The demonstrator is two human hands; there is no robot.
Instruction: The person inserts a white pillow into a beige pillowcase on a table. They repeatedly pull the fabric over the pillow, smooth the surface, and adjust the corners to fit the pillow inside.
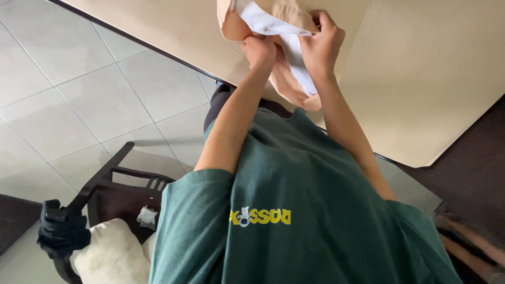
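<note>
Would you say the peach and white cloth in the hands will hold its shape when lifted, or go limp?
Probably limp: the cloth bunches and folds between the left hand and right hand. It looks light, since pinched fingers alone hold it up. Its free end hangs down, so it would likely drape rather than slide.

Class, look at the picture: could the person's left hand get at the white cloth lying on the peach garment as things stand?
Probably yes: the left hand already grips the white cloth against the peach garment, nothing between them.
</note>
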